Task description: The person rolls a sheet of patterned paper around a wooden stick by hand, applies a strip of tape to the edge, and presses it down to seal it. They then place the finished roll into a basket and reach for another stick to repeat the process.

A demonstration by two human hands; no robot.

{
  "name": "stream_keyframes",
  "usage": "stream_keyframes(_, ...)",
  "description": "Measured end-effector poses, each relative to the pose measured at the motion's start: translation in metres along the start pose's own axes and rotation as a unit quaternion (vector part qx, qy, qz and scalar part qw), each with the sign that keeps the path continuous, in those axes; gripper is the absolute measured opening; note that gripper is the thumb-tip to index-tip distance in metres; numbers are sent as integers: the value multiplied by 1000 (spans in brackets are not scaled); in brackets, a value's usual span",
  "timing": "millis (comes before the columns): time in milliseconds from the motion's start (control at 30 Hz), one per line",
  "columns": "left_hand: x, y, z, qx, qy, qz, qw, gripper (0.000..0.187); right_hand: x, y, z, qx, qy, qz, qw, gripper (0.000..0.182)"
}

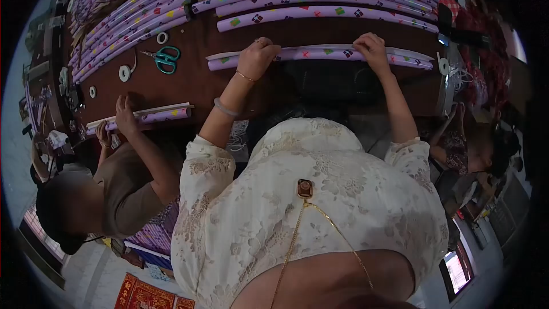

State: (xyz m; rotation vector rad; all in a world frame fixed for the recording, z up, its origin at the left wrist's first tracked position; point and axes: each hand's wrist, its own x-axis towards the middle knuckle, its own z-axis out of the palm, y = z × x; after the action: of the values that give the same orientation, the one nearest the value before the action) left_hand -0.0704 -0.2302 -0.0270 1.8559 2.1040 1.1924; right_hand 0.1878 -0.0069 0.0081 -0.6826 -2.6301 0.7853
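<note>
A purple roll of patterned wrapping paper [320,53] lies crosswise on the dark table in front of me, with a pale strip showing along its far edge. My left hand [260,56] is closed in a pinch at the roll's edge, left of its middle. Further right along the same edge, my right hand [373,51] pinches with thumb and fingers together. The roll's two ends stick out past my hands. My fingers hide exactly how the edge is gripped.
Several finished-looking purple rolls [326,14] lie at the back, with more stacked at the left [137,34]. Teal scissors [166,60] and a white tape roll [125,72] lie on the table [189,86]. A co-worker's hand [126,115] holds another roll at left.
</note>
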Motion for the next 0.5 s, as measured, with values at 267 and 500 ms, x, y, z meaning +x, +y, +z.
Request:
stream_keyframes(267,-12,1,-7,14,42,29,999,11,1,-4,-2,7,2,30,1000,8)
stream_keyframes(500,-11,2,-3,40,55,7,998,7,5,-15,-7,-16,-7,28,999,9)
